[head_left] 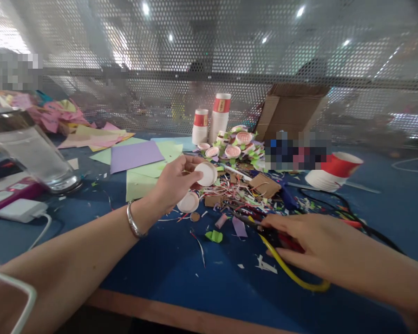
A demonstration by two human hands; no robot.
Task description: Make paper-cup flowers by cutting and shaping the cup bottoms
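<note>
Over the middle of the blue table (142, 269), I have the left hand (176, 181) pinching a white disc (209, 175) between thumb and fingers, held above the surface. Just nearer, a second disc (188, 202) lies on the table beside a small brown round (195, 216). On the right, I have the right hand (299, 239) low, its fingers curled around the dark grip of a tool (272, 237) with a yellow curve on its near side; I cannot tell whether its blades are spread. Between the hands and farther off spreads a pile of scraps (230, 191), with cardboard (264, 184) at its right. Nearer me lie a green scrap (214, 236) and a purple scrap (240, 227). Beyond the pile sits a heap of pink-faced discs (232, 151), two stacks of cups (220, 123) standing just behind and left of it. To the far right I see a red and white cup (334, 170) and a box (289, 113). At the left, a purple sheet (135, 155) overlaps green sheets (137, 185), with a glass (31, 153) and a charger (22, 209) farther left
</note>
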